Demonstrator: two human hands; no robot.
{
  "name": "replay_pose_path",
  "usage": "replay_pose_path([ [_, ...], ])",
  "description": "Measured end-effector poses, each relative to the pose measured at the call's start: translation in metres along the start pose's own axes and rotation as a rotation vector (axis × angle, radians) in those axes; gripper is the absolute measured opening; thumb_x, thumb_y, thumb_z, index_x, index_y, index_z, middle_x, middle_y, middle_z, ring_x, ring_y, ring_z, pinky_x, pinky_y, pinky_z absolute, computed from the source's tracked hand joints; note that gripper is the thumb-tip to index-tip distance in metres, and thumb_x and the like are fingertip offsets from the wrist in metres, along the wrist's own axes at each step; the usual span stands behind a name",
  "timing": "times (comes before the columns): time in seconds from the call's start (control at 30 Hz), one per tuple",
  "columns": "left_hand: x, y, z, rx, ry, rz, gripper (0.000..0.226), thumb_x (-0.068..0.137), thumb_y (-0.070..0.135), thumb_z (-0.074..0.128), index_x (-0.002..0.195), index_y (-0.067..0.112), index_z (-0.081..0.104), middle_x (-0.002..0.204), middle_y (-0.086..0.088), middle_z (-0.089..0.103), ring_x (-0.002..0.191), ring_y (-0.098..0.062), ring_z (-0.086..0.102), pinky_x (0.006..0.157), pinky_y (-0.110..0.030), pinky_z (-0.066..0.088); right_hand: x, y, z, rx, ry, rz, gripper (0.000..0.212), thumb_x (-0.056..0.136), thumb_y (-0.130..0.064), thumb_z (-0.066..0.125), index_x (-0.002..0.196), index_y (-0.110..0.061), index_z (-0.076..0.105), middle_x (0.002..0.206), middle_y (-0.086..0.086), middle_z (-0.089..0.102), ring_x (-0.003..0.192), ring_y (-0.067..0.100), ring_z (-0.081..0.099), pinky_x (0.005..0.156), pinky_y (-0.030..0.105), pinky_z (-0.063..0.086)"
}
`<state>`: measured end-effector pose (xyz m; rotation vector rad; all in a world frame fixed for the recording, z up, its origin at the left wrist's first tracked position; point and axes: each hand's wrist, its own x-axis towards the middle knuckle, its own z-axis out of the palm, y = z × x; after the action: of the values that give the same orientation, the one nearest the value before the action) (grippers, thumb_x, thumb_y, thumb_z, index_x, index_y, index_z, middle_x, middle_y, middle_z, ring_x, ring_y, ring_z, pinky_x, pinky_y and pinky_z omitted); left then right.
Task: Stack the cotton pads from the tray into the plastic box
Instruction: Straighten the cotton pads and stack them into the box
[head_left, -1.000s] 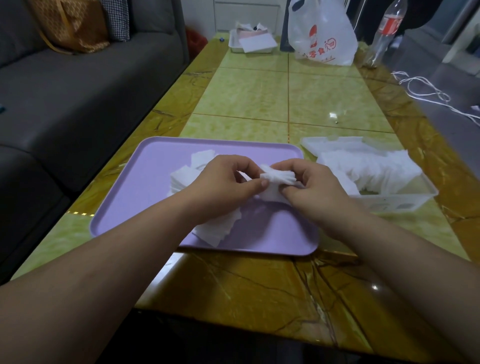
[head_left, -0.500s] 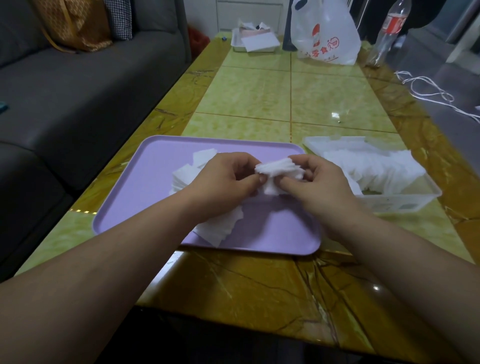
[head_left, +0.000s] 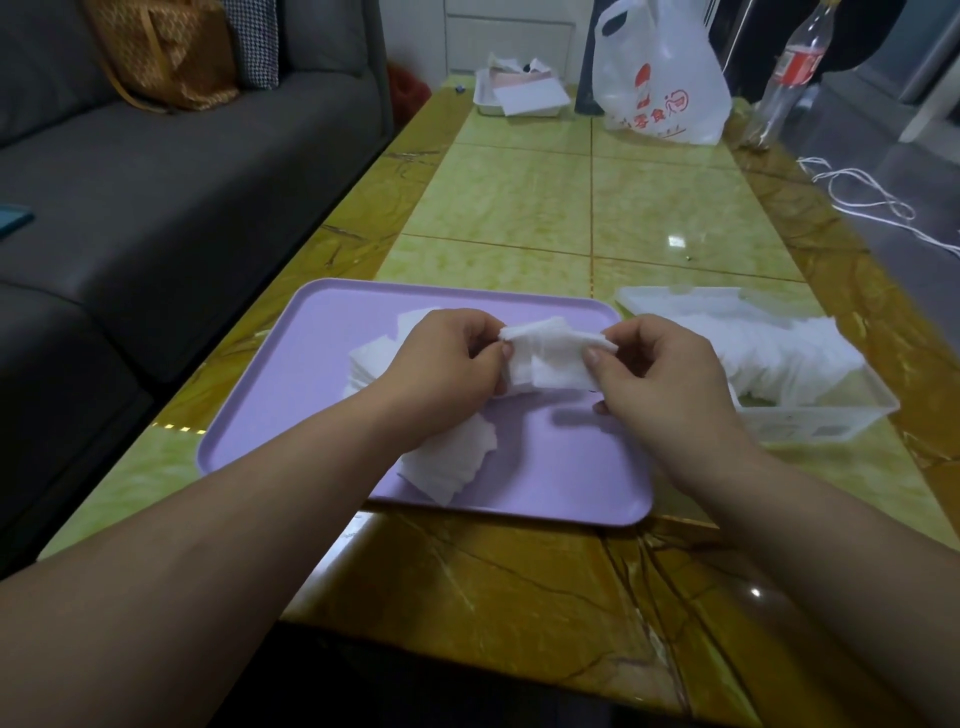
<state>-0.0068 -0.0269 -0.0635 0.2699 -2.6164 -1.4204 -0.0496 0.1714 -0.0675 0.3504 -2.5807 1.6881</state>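
A bundle of white cotton pads (head_left: 553, 356) is held above the purple tray (head_left: 566, 467). My left hand (head_left: 447, 369) pinches its left end and my right hand (head_left: 660, 374) pinches its right end. More loose cotton pads (head_left: 449, 465) lie on the tray under my left wrist, and another pile (head_left: 371, 361) shows behind my left hand. The clear plastic box (head_left: 815, 421) stands just right of the tray, with a heap of pads (head_left: 779, 358) inside it.
A grey sofa (head_left: 156, 197) runs along the table's left side. At the far end stand a white plastic bag (head_left: 660, 78), a plastic bottle (head_left: 784, 78) and a white tray with papers (head_left: 519, 96). A white cable (head_left: 862, 192) lies off the right edge.
Both hands have raised the bundle of pads a little above the tray and spread it wider between them. The pads on the tray and in the box have not moved.
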Motion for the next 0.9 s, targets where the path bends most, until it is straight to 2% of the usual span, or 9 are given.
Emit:
replay_pose_path([
  [0.1,0.001,-0.002,-0.001,0.030,-0.002,0.018,0.016,0.097,0.016,0.059,0.095,0.019,0.074,0.074,0.000,0.076,0.076,-0.019,0.072,0.074,-0.032,0.057,-0.002,-0.005,0.000,-0.049,-0.056,-0.061,0.010,0.091,-0.017,0.072,0.086,-0.025,0.071,0.076,-0.010,0.070,0.077,0.014,0.068,0.078,0.049,0.061],
  [0.27,-0.004,0.005,0.000,-0.052,-0.119,0.064,0.019,0.097,0.007,0.059,0.101,0.015,0.075,0.078,0.000,0.077,0.067,-0.007,0.070,0.064,-0.017,0.055,-0.002,-0.001,0.001,-0.019,-0.044,-0.022,0.006,0.088,-0.022,0.077,0.085,-0.023,0.072,0.079,-0.005,0.073,0.080,0.018,0.071,0.078,0.049,0.061],
  [0.43,-0.006,0.006,-0.001,-0.099,-0.181,0.056,0.018,0.096,0.005,0.060,0.103,0.014,0.074,0.082,-0.004,0.078,0.072,-0.011,0.074,0.063,-0.017,0.053,-0.001,0.003,0.002,-0.061,-0.028,0.010,0.009,0.088,-0.026,0.077,0.087,-0.021,0.069,0.089,-0.006,0.072,0.080,0.003,0.066,0.072,0.021,0.052],
  [0.5,-0.006,0.008,-0.003,-0.151,-0.232,0.028,0.020,0.091,0.004,0.064,0.104,0.016,0.074,0.088,-0.002,0.078,0.081,-0.017,0.076,0.062,-0.019,0.052,-0.001,0.004,0.003,-0.057,-0.029,0.025,0.008,0.090,-0.024,0.076,0.089,-0.018,0.069,0.085,-0.004,0.073,0.076,0.005,0.067,0.069,0.021,0.052],
  [0.57,-0.007,0.008,-0.004,-0.180,-0.266,0.019,0.023,0.088,0.007,0.072,0.106,0.020,0.074,0.095,0.000,0.079,0.090,-0.020,0.076,0.070,-0.028,0.058,-0.002,0.005,0.003,-0.081,-0.022,0.018,0.009,0.090,-0.023,0.075,0.089,-0.016,0.070,0.084,-0.002,0.073,0.079,0.009,0.068,0.071,0.024,0.054],
  [0.63,-0.007,0.007,-0.003,-0.162,-0.243,0.037,0.018,0.087,0.015,0.077,0.104,0.020,0.075,0.094,0.000,0.079,0.092,-0.021,0.076,0.081,-0.035,0.060,-0.003,0.005,0.004,-0.075,-0.018,0.026,0.008,0.089,-0.024,0.076,0.089,-0.018,0.070,0.083,-0.006,0.072,0.077,0.003,0.067,0.068,0.017,0.052],
  [0.7,-0.007,0.005,-0.002,-0.143,-0.196,0.049,0.011,0.091,0.015,0.075,0.102,0.016,0.075,0.089,-0.005,0.079,0.086,-0.022,0.077,0.082,-0.037,0.061,-0.003,0.004,0.004,-0.052,-0.013,0.050,0.008,0.091,-0.025,0.075,0.094,-0.020,0.069,0.084,-0.009,0.072,0.077,-0.001,0.067,0.063,0.009,0.048],
  [0.8,-0.006,0.003,-0.002,-0.115,-0.169,0.051,0.011,0.094,0.010,0.069,0.102,0.013,0.076,0.087,-0.008,0.079,0.083,-0.022,0.076,0.079,-0.033,0.061,-0.002,0.002,0.004,-0.036,0.012,0.079,0.007,0.095,-0.026,0.070,0.100,-0.022,0.068,0.087,-0.007,0.073,0.083,0.002,0.068,0.060,0.009,0.046],
  [0.9,-0.005,0.002,-0.001,-0.102,-0.176,0.054,0.013,0.096,0.008,0.066,0.103,0.012,0.075,0.089,-0.008,0.079,0.083,-0.021,0.077,0.083,-0.034,0.062,-0.002,0.001,0.004,-0.042,0.042,0.081,0.004,0.094,-0.025,0.071,0.094,-0.022,0.068,0.085,-0.007,0.071,0.082,0.006,0.067,0.062,0.014,0.045],
])
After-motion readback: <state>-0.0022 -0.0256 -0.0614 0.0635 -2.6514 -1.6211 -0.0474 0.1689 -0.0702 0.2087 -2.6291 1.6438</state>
